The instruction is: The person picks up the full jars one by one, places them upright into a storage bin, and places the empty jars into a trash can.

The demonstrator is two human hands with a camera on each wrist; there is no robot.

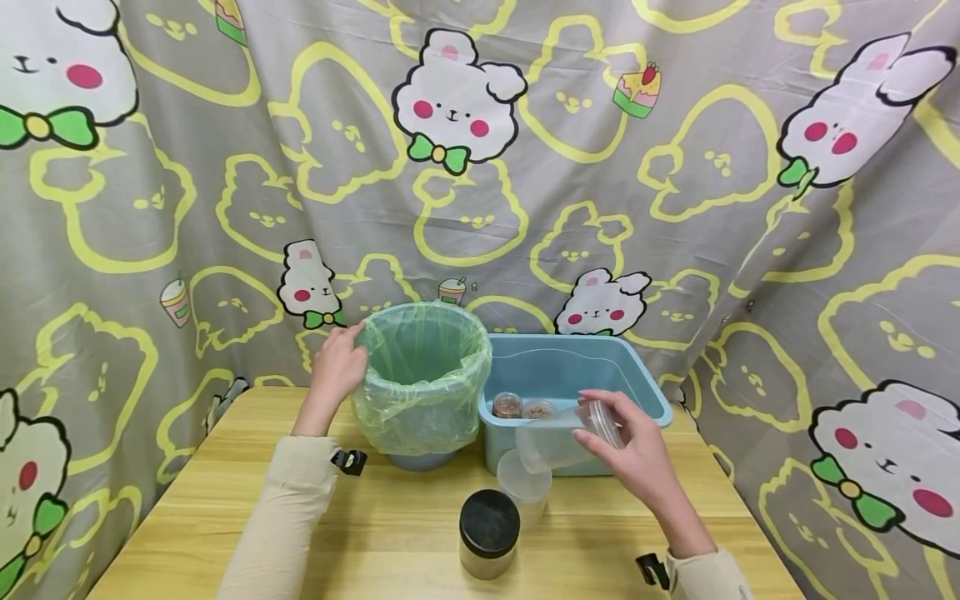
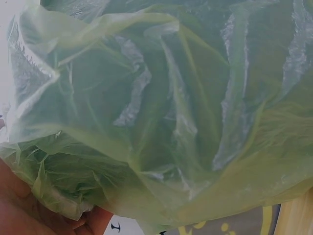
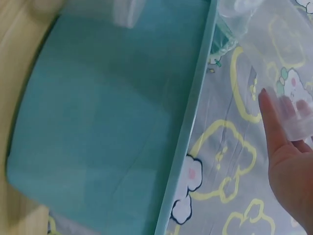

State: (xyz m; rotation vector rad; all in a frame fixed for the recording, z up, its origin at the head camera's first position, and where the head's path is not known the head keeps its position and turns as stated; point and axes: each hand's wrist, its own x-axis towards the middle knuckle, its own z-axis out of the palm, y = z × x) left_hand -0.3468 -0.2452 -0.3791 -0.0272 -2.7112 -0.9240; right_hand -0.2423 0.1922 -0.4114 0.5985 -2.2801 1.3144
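My left hand (image 1: 341, 362) grips the left rim of a round blue trash bin (image 1: 422, 460) lined with a thin, translucent green bag (image 1: 427, 412). In the left wrist view the fingers (image 2: 95, 220) curl at the bag's folded edge. My right hand (image 1: 637, 454) holds a clear plastic jar (image 1: 551, 446), tilted on its side over the front rim of a blue tub (image 1: 648, 375). The jar's ridged end lies between thumb and fingers, while its other end points left towards the bin. Nothing shows inside this jar.
Below the tilted jar, another translucent jar (image 1: 528, 492) stands on the wooden table (image 1: 390, 542). A jar with a black lid (image 1: 489, 529) is in front of it. Inside the tub are small containers with brown contents (image 1: 507, 406). A patterned curtain (image 1: 465, 217) hangs behind.
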